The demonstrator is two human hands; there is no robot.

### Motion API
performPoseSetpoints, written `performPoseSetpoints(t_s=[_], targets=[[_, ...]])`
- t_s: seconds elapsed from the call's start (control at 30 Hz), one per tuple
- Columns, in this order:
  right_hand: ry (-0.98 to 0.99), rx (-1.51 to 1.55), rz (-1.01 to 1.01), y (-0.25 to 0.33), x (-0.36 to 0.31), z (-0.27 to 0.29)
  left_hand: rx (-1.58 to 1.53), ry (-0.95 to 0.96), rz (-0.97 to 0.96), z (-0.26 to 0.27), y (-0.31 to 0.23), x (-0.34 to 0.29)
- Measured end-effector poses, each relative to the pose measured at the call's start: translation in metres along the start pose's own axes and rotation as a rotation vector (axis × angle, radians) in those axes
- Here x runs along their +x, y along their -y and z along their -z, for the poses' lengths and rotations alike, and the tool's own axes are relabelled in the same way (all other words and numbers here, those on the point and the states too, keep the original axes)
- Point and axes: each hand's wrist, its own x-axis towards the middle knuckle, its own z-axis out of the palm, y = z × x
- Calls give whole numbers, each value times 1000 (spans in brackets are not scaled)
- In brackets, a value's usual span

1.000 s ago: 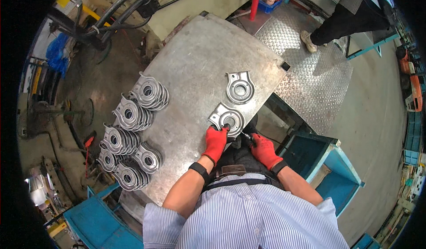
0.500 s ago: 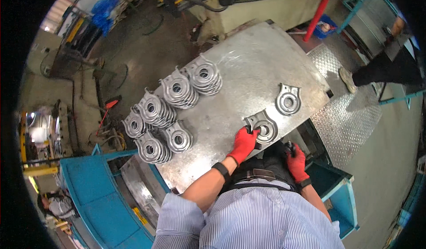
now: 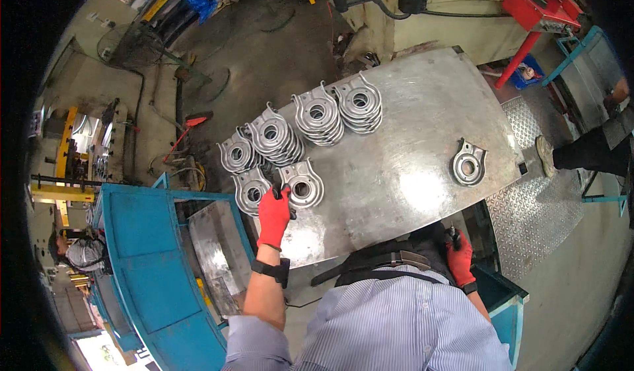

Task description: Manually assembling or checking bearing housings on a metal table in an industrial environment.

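A steel table (image 3: 396, 173) carries several stacks of round metal castings with a centre hole. My left hand (image 3: 273, 214), in a red glove, rests on the edge of the near stack (image 3: 301, 185), beside another stack (image 3: 251, 191). Farther stacks (image 3: 275, 136) (image 3: 318, 114) (image 3: 360, 104) sit toward the back left. One single casting (image 3: 468, 163) lies alone at the table's right side. My right hand (image 3: 459, 259), also red-gloved, hangs below the table's near edge by my waist, closed around a small dark tool (image 3: 454, 238).
A blue metal bin (image 3: 152, 265) stands left of me and a blue frame (image 3: 508, 305) at my right. Another person's leg and shoe (image 3: 561, 153) are on the chequer-plate floor (image 3: 535, 206) at right. A seated person (image 3: 79, 252) is at far left. A red stand (image 3: 528, 14) is behind the table.
My left hand carried a casting from the table's right side over to the stacks at left. My right hand dropped below the table edge. My head turned left.
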Motion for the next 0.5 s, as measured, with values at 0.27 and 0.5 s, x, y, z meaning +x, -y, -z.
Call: performPoseSetpoints(t_s=[0.27, 0.5], targets=[[-43, -5, -46, 6, -5, 5, 149, -188, -65, -20, -40, -30], [-80, -72, -236, 23, -8, 17, -179, 218, -447, -55, -163, -30]])
